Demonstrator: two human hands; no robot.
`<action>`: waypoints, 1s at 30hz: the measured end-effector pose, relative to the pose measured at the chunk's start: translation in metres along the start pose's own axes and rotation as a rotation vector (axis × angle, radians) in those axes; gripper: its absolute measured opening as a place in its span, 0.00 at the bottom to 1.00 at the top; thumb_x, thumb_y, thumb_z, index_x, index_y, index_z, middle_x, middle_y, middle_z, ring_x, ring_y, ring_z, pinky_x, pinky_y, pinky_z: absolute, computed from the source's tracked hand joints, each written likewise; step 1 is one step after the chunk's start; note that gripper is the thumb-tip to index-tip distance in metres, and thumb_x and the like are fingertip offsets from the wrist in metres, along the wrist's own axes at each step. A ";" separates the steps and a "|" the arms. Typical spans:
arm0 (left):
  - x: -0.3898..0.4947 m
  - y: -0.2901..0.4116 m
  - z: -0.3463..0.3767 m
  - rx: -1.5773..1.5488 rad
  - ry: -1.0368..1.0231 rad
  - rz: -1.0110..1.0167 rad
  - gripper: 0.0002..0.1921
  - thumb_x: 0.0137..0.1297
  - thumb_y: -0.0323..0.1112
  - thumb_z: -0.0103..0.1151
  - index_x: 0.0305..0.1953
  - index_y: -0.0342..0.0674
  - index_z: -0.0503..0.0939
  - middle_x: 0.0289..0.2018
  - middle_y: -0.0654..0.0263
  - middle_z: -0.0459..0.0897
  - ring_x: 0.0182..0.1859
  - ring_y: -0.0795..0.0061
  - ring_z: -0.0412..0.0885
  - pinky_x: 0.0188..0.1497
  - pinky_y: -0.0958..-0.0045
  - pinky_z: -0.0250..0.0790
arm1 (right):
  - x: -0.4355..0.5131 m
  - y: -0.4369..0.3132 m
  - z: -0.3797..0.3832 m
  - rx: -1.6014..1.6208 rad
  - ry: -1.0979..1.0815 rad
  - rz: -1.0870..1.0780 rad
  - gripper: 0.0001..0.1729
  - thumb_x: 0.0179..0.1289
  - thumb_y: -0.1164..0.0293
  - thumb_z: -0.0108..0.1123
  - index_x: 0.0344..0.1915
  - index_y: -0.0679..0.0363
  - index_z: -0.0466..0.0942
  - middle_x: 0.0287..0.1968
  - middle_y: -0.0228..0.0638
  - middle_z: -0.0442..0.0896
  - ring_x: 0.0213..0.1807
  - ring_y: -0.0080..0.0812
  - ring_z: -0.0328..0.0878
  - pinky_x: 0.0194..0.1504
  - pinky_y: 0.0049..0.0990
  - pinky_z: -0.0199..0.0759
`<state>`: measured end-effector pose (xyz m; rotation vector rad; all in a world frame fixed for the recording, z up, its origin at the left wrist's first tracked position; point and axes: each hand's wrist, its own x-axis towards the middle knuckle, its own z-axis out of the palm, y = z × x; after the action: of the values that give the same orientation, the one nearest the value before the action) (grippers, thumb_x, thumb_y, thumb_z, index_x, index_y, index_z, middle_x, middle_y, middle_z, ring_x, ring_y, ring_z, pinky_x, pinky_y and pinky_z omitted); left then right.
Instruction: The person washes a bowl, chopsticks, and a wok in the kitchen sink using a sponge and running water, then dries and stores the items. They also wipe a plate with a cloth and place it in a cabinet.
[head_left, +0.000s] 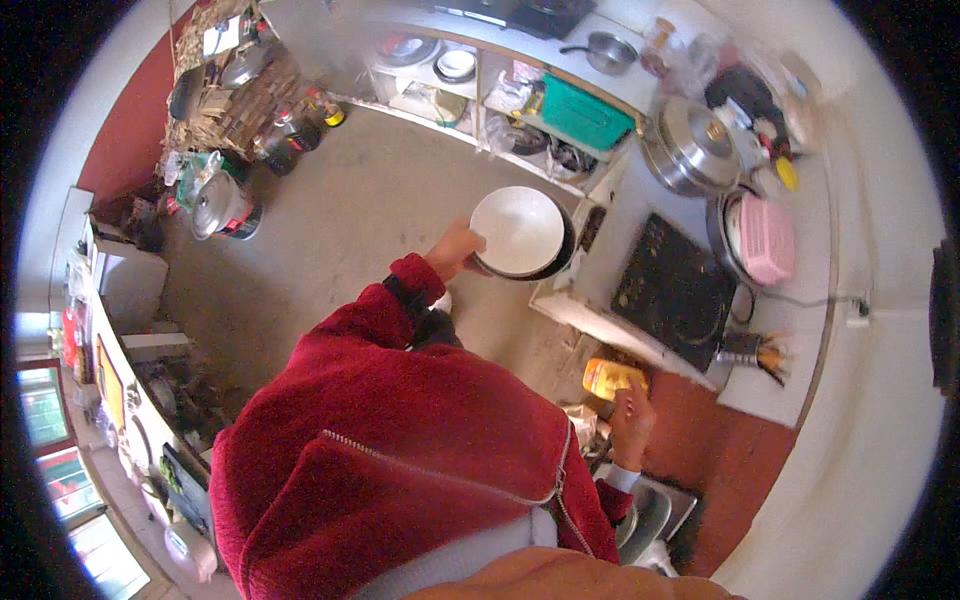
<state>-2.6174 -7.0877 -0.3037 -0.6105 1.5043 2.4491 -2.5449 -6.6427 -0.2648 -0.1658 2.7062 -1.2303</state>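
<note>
My left hand (456, 249) grips the rim of a white bowl (519, 229), whose inside faces up. Beneath it shows the rim of a darker vessel (568, 251), held together with it; most of that one is hidden. Lower right, my right hand (634, 421) has its fingers on one end of a yellow plastic bottle (606, 378) bearing a printed label. The bottle lies roughly level in the picture, beside the front edge of the white counter (600, 319). Below the right wrist is part of a metal sink (652, 514).
A black cooktop (675, 289), a lidded steel pot (694, 146) and a pink basket (769, 240) stand on the counter. Open shelves hold a green bin (585, 112) and stacked bowls (455, 64). Bottles (300, 131) and a lidded pot (225, 206) stand on the floor (352, 195).
</note>
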 end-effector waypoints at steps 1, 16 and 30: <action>0.005 0.009 -0.016 -0.011 0.025 0.010 0.31 0.49 0.25 0.54 0.60 0.28 0.66 0.46 0.52 0.80 0.41 0.54 0.83 0.36 0.47 0.82 | 0.023 -0.019 0.014 -0.039 -0.046 -0.022 0.21 0.66 0.76 0.59 0.59 0.65 0.74 0.38 0.37 0.85 0.38 0.23 0.80 0.40 0.24 0.75; 0.112 0.148 -0.217 -0.078 0.154 0.166 0.28 0.50 0.25 0.46 0.58 0.28 0.70 0.43 0.52 0.81 0.37 0.60 0.85 0.28 0.60 0.83 | 0.335 -0.241 0.284 0.132 -0.513 -0.294 0.24 0.68 0.70 0.58 0.62 0.64 0.70 0.36 0.37 0.85 0.36 0.24 0.81 0.41 0.25 0.76; 0.285 0.232 -0.353 -0.243 0.325 0.092 0.33 0.48 0.22 0.48 0.62 0.31 0.64 0.50 0.51 0.78 0.46 0.52 0.83 0.37 0.50 0.83 | 0.634 -0.342 0.463 0.605 -0.911 0.179 0.37 0.69 0.51 0.55 0.70 0.56 0.58 0.64 0.35 0.70 0.61 0.31 0.72 0.48 0.37 0.78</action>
<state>-2.8757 -7.5199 -0.3840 -1.0522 1.3730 2.7319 -3.0651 -7.3140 -0.3716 -0.2998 1.4945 -1.3937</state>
